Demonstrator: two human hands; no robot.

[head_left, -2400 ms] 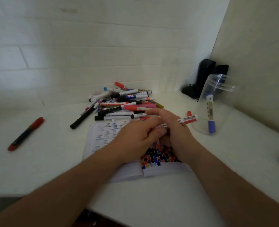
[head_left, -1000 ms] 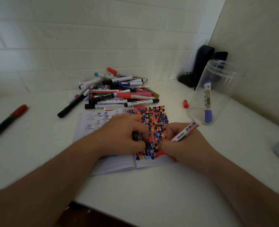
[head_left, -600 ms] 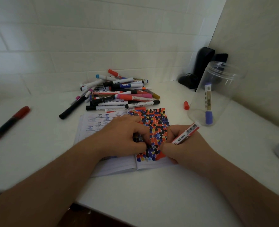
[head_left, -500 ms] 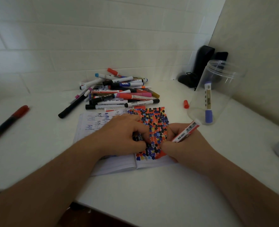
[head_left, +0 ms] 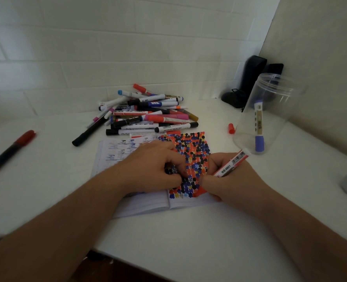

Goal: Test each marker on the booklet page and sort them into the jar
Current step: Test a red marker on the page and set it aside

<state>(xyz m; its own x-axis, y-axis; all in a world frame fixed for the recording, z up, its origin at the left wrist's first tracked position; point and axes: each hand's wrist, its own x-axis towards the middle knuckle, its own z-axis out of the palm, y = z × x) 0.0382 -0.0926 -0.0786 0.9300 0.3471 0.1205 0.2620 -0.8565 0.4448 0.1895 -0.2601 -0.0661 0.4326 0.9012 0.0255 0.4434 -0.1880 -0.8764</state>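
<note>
Nearest the camera, the right hand (head_left: pixel 227 180) has its fingers curled around a red-and-white marker (head_left: pixel 232 162), gripping low on the barrel near the tip so that the tail slants up and away toward the jar; the tip itself is hidden behind the fingers, at the lower right of the booklet (head_left: pixel 140 204) page. The marker is probably light, stiff and smooth plastic, so a pinch near the tip suits dabbing, while a hold nearer the middle would likely serve better for carrying it off. Just beside it, the left hand (head_left: pixel 154 169) rests on the page with its fingertips bent down, apparently pressing the thin, floppy paper flat; whether it also holds anything I cannot tell. Beyond the hands, a loose red cap (head_left: pixel 231 128) lies near the clear jar (head_left: pixel 270 110), which holds one purple-capped marker upright. Farthest back, the pile of markers (head_left: pixel 148 115) waits, likely untested.
</note>
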